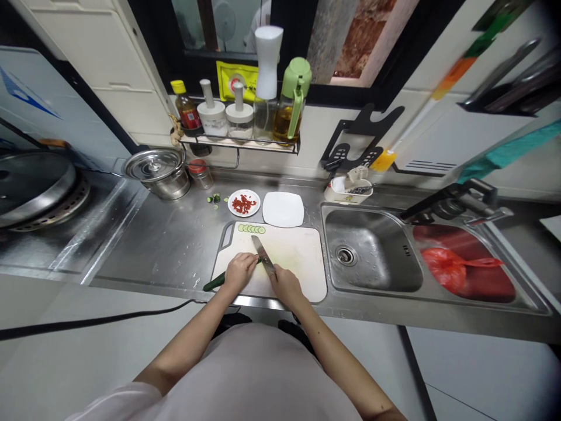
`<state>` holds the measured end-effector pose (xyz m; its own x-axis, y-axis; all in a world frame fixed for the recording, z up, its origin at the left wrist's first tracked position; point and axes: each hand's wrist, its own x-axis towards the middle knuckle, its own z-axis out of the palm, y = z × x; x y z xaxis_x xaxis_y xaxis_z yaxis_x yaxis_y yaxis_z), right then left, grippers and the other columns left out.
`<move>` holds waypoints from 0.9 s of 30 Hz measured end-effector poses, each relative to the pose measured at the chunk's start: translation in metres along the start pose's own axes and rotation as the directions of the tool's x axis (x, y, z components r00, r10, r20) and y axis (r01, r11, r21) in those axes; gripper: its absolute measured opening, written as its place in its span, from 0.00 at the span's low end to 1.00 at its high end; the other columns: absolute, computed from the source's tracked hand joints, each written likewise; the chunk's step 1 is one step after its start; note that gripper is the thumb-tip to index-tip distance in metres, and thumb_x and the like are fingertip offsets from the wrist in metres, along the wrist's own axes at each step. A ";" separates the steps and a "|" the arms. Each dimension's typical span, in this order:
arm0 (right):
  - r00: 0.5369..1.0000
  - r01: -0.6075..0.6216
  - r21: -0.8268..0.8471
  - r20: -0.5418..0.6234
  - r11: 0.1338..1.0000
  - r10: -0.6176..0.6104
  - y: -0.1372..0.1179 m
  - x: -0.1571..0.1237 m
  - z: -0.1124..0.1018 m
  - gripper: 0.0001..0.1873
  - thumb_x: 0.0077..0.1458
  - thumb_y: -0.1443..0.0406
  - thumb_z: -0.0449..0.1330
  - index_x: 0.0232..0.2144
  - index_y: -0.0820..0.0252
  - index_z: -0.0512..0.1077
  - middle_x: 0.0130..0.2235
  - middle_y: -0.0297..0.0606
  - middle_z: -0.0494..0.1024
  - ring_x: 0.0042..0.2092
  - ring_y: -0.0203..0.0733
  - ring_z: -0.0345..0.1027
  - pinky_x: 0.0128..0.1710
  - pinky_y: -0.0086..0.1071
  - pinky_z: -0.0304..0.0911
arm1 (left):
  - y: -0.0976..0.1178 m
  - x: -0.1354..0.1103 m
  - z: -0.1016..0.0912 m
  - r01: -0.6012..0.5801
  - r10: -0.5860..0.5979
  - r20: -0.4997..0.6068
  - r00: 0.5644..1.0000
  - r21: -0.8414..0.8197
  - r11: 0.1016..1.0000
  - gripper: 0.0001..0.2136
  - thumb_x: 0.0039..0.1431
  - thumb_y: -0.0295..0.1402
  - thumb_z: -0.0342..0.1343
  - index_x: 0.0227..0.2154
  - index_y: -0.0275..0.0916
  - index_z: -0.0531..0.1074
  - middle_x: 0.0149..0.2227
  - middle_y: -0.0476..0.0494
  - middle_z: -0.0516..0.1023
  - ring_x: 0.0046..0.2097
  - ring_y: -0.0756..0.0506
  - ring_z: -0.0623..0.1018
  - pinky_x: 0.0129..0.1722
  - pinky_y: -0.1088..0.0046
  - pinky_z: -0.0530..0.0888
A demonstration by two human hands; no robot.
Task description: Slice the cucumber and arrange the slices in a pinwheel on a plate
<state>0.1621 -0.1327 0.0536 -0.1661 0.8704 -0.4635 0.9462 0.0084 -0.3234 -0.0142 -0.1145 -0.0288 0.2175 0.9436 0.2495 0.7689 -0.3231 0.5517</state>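
My left hand point(241, 272) is closed over a dark green cucumber point(214, 283), pressing it against the white cutting board point(302, 257). One end of the cucumber sticks out past the board's left edge; a short bit shows by my fingertips. In my right hand point(286, 285) is a kitchen knife point(263, 255), its blade pointing away from me at the cucumber's cut end. Whether the blade touches the cucumber, I cannot tell. Overlapping cucumber slices point(251, 229) lie in a row along the board's far left side.
Behind the board stand a plate of red chopped pieces point(244, 203) and a white plate point(283, 209). Cucumber scraps point(214, 200) lie left of them. A steel pot point(166, 178) is at the back left. The sink point(372, 251) borders the board's right; a red bag point(445, 270) is farther right.
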 end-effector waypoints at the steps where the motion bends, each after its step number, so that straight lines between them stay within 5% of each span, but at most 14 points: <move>1: 1.000 0.000 0.002 0.004 1.000 0.000 0.000 0.001 0.000 0.15 0.64 0.65 0.45 0.46 0.61 0.69 0.41 0.45 0.79 0.41 0.44 0.72 0.34 0.30 0.52 | 0.000 0.000 0.000 -0.002 0.002 -0.003 1.000 -0.001 1.000 0.10 0.65 0.35 0.50 0.39 0.42 0.77 0.40 0.44 0.80 0.44 0.46 0.75 0.45 0.67 0.73; 13: 1.000 0.025 0.022 0.001 0.999 -0.025 -0.008 0.017 -0.006 0.14 0.65 0.64 0.46 0.48 0.61 0.68 0.42 0.45 0.78 0.43 0.43 0.72 0.37 0.29 0.55 | 0.000 0.000 0.001 -0.008 0.008 0.002 1.000 -0.004 1.000 0.11 0.65 0.34 0.49 0.39 0.42 0.77 0.40 0.44 0.80 0.43 0.46 0.75 0.47 0.66 0.73; 27: 0.998 0.031 -0.026 0.057 0.999 -0.029 0.002 0.005 -0.002 0.14 0.63 0.66 0.47 0.45 0.63 0.69 0.42 0.47 0.78 0.42 0.45 0.72 0.36 0.31 0.57 | -0.002 0.001 0.002 -0.007 0.007 -0.003 1.000 0.000 1.000 0.10 0.65 0.34 0.49 0.38 0.42 0.77 0.39 0.44 0.80 0.43 0.46 0.75 0.45 0.67 0.73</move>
<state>0.1636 -0.1270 0.0527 -0.2092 0.8404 -0.4999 0.9477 0.0482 -0.3156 -0.0143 -0.1131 -0.0311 0.2210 0.9413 0.2553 0.7671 -0.3294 0.5504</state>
